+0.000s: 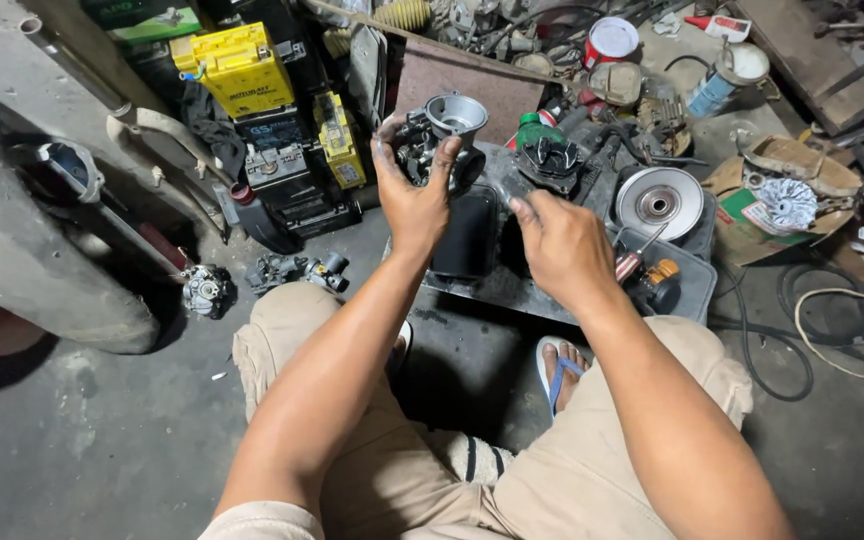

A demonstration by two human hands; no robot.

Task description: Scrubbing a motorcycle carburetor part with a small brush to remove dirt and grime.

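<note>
A person sits low on the floor and holds up a small grey engine part in one hand.

The left hand (pixel 414 195) is wrapped around the grey metal engine part (pixel 444 140), thumb on the left side and fingers on the right, and lifts it above a dark tray (pixel 692 265). The part has a round open cup on top. The right hand (pixel 562 245) is just to the right and a bit nearer, fingers curled in; I cannot tell if it grips anything. Right of that hand a screwdriver (pixel 635 258) lies in the tray, next to a shiny round metal disc (pixel 660 202). Far to the left stand yellow boxes (pixel 237 68). Two more small engine parts (pixel 252 280) lie on the grey floor (pixel 72 440) to the left of the knees.
</note>
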